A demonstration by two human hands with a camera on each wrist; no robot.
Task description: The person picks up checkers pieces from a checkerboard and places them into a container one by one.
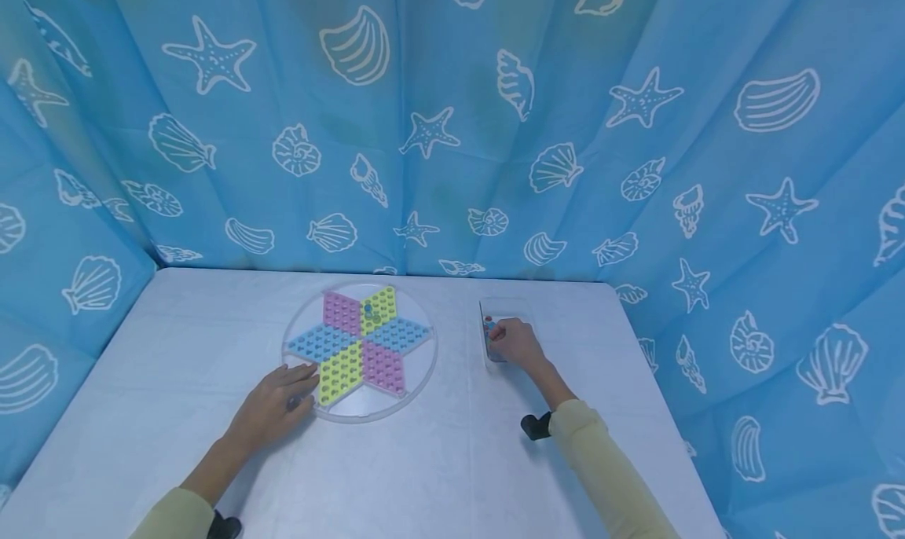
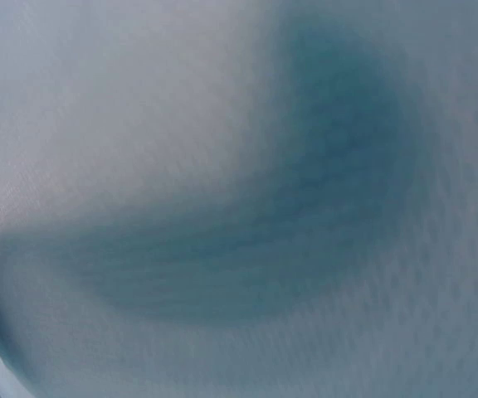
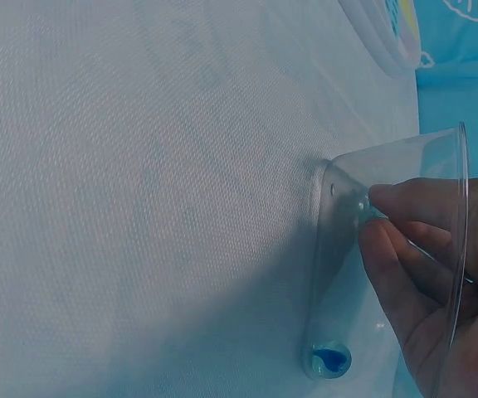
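A round Chinese checkers board with a star of pink, yellow and blue points lies on the table. A few glass marbles sit in its far yellow point. My left hand rests at the board's near left rim, fingers extended and touching the edge. My right hand reaches into a clear plastic box to the right of the board. In the right wrist view its thumb and fingertips pinch a small glass marble, partly hidden. Another marble with a blue swirl lies at the box's bottom.
A white cloth covers the table. Blue curtains with shell prints stand behind it and at both sides. Only blurred cloth fills most of the left wrist view.
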